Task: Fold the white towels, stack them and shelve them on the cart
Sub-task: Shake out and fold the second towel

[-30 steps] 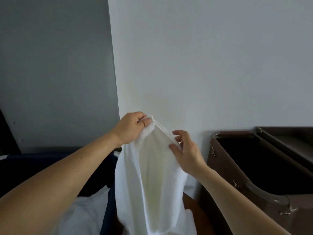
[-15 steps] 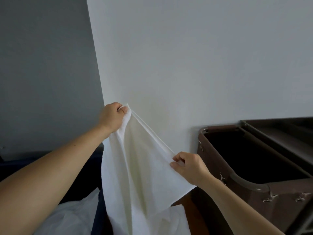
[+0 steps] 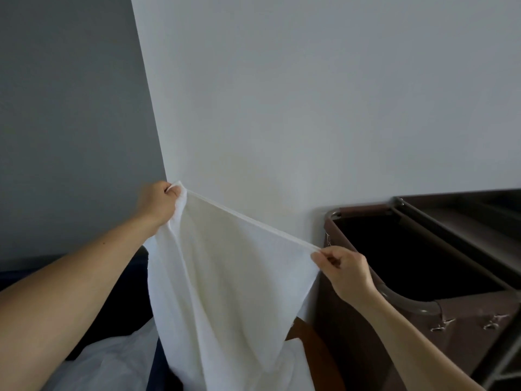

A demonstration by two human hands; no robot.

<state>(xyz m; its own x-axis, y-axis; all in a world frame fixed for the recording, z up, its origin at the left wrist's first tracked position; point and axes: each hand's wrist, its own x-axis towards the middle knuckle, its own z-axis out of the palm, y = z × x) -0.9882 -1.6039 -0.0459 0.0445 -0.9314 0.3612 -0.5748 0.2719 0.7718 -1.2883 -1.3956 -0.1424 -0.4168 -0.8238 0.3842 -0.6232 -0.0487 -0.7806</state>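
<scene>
The left hand [image 3: 158, 203] and right hand [image 3: 345, 270] each pinch a top corner of the towel [image 3: 225, 283], fingers curled, stretching its hem taut for folding beside the cart [image 3: 465, 314].

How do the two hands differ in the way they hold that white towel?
The left hand sits higher, the right hand lower, near the brown bin. The left hand bunches its corner of the white towel in a fist; the right hand pinches the hem. Both hold the same top edge, stretched taut between them.
</scene>
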